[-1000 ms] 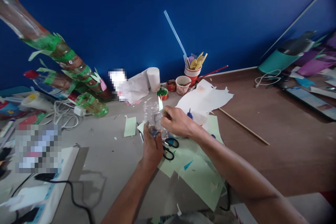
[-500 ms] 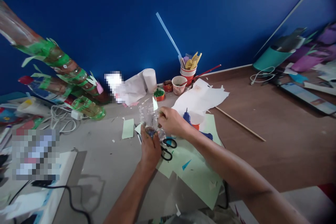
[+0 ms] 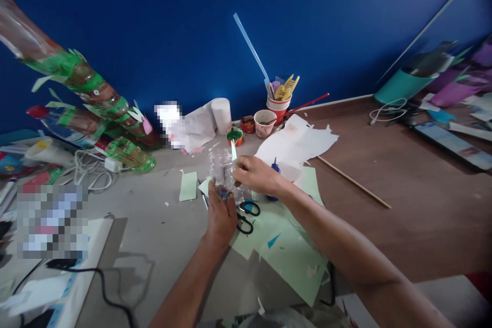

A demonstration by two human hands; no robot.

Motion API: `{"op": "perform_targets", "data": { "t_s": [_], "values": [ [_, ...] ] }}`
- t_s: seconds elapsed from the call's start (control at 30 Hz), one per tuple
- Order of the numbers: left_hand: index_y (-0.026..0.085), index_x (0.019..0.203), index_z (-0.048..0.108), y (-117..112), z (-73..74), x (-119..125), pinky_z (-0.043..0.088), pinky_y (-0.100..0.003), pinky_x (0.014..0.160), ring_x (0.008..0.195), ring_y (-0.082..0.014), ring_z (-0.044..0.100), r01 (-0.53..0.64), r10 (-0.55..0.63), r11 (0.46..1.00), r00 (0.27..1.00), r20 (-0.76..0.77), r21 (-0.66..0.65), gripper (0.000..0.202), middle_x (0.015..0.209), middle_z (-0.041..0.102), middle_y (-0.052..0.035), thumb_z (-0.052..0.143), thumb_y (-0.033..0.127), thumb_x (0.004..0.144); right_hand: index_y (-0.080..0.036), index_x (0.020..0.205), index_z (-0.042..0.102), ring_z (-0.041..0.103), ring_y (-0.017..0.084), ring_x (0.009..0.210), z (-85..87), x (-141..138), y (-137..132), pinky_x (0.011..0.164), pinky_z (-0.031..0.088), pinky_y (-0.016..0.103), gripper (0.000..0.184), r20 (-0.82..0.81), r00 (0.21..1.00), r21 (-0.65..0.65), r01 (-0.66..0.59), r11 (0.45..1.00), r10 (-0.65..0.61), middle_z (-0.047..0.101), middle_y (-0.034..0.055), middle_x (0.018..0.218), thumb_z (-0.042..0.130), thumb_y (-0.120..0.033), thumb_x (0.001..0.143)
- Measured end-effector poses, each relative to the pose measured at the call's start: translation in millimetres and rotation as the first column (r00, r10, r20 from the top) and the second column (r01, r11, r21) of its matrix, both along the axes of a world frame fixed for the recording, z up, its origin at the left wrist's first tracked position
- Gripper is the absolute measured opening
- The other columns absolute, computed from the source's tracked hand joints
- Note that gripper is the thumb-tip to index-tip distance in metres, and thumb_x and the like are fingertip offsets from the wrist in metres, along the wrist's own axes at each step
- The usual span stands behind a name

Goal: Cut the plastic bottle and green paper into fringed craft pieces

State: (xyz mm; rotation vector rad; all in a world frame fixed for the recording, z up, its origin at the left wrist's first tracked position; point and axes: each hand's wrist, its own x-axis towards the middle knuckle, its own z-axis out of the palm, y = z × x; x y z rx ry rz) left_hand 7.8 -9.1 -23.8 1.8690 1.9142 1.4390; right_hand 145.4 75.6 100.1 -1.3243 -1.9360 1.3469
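Note:
My left hand [image 3: 222, 217] is wrapped around the lower part of a clear plastic bottle piece [image 3: 221, 164], which stands tilted above the table. At the bottle's right side, my right hand [image 3: 251, 173] is closed in a pinch. A narrow pale green paper strip [image 3: 233, 149] sticks up from its fingertips; the strip's lower end is hidden. Black-handled scissors [image 3: 246, 225] lie just right of my left hand, their blades mostly covered. Behind my right wrist is a blue glue gun [image 3: 275, 166], partly hidden. Light green paper sheets [image 3: 286, 256] lie under and beside my forearm.
Painted bottle trunks [image 3: 103, 97] lean at the left. Paint pots [image 3: 234, 136], a paper cup [image 3: 264, 124] and a cup of plastic cutlery [image 3: 279, 107] stand along the blue wall. A wooden stick [image 3: 355, 183] and a phone [image 3: 453, 146] lie right.
The view has shifted slightly. My hands keep hold of the bottle piece and the paper strip, and the strip stands more upright. The glue gun is more covered by my right arm.

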Motion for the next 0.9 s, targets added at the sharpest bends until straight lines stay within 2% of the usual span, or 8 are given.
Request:
{"op": "perform_targets", "data": {
  "t_s": [0.1, 0.2, 0.3, 0.43, 0.6, 0.67, 0.77, 0.9],
  "values": [
    [0.008, 0.138, 0.027, 0, -2.4, 0, 0.043, -0.045, 0.094, 0.123, -0.0307, 0.044, -0.024, 0.024, 1.000, 0.999, -0.044, -0.006, 0.062, 0.132, 0.044, -0.0252, 0.051, 0.025, 0.083, -0.020, 0.058, 0.041, 0.043, 0.012, 0.052, -0.8, -4, -2, 0.048, 0.026, 0.023, 0.014, 0.071, 0.995, 0.074, 0.068, 0.995, -0.074, 0.052, -0.0014, 0.055, 0.047, -0.025, 0.070],
    [0.009, 0.139, 0.025, 1, -2.7, 0, 0.042, -0.045, 0.096, 0.124, -0.0304, 0.043, -0.019, 0.018, 0.999, 0.999, -0.041, -0.026, 0.064, 0.132, 0.043, -0.0244, 0.051, 0.025, 0.083, -0.021, 0.057, 0.037, 0.042, 0.012, 0.052, -6.9, -9, -3, 0.049, 0.025, 0.024, 0.016, 0.076, 0.988, 0.122, 0.124, 0.985, -0.134, 0.049, -0.0018, 0.053, 0.048, -0.022, 0.069],
    [0.008, 0.139, 0.025, 1, -0.5, 0, 0.041, -0.046, 0.096, 0.123, -0.0306, 0.044, -0.018, 0.018, 1.000, 0.999, -0.040, -0.015, 0.063, 0.132, 0.043, -0.0251, 0.050, 0.026, 0.084, -0.021, 0.056, 0.037, 0.046, 0.012, 0.052, -15.4, -11, -2, 0.050, 0.028, 0.023, 0.016, -0.014, 0.990, 0.057, 0.138, 0.989, -0.138, 0.052, -0.0019, 0.051, 0.046, -0.013, 0.067],
    [0.008, 0.137, 0.027, 3, 5.6, 0, 0.043, -0.044, 0.093, 0.119, -0.0306, 0.048, -0.023, 0.023, 0.999, 1.000, -0.005, -0.028, 0.061, 0.128, 0.046, -0.0249, 0.049, 0.029, 0.085, -0.019, 0.060, 0.044, 0.051, 0.011, 0.051, -21.8, -10, 1, 0.050, 0.033, 0.020, 0.013, -0.106, 0.991, -0.012, 0.086, 0.996, -0.087, 0.057, -0.0024, 0.052, 0.041, -0.007, 0.066],
    [0.007, 0.137, 0.025, 5, 11.7, -3, 0.044, -0.043, 0.090, 0.113, -0.0282, 0.052, -0.011, 0.011, 0.999, 1.000, -0.024, -0.031, 0.058, 0.122, 0.049, -0.0242, 0.045, 0.029, 0.087, -0.017, 0.064, 0.052, 0.055, 0.011, 0.054, -20.2, -5, 4, 0.050, 0.037, 0.020, 0.007, -0.184, 0.983, -0.060, -0.014, 0.998, 0.002, 0.062, 0.0003, 0.060, 0.049, -0.017, 0.070],
    [0.006, 0.137, 0.025, 5, 10.8, -4, 0.043, -0.044, 0.092, 0.115, -0.0289, 0.051, -0.013, 0.012, 0.999, 0.999, -0.048, -0.031, 0.059, 0.123, 0.048, -0.0251, 0.045, 0.028, 0.087, -0.016, 0.063, 0.053, 0.056, 0.012, 0.056, -19.0, -3, 5, 0.050, 0.037, 0.020, 0.011, -0.211, 0.977, -0.083, -0.032, 0.996, 0.014, 0.061, 0.0011, 0.060, 0.051, -0.023, 0.071],
    [0.006, 0.137, 0.025, 4, 7.2, -4, 0.042, -0.045, 0.093, 0.118, -0.0298, 0.048, -0.010, 0.009, 1.000, 0.998, -0.067, -0.016, 0.060, 0.125, 0.047, -0.0254, 0.046, 0.028, 0.086, -0.016, 0.063, 0.054, 0.054, 0.012, 0.055, -18.2, -2, 4, 0.048, 0.035, 0.020, 0.011, -0.208, 0.978, -0.096, -0.022, 0.995, 0.002, 0.062, 0.0010, 0.060, 0.050, -0.023, 0.070],
    [0.006, 0.137, 0.024, 3, 5.7, -1, 0.043, -0.045, 0.092, 0.120, -0.0316, 0.047, -0.021, 0.019, 1.000, 0.996, -0.092, -0.022, 0.061, 0.128, 0.045, -0.0268, 0.046, 0.030, 0.086, -0.016, 0.057, 0.052, 0.053, 0.010, 0.050, -22.9, -4, 3, 0.047, 0.036, 0.019, 0.009, -0.233, 0.969, -0.140, 0.053, 0.989, -0.085, 0.061, -0.0003, 0.053, 0.048, -0.015, 0.066]
  ]
}}
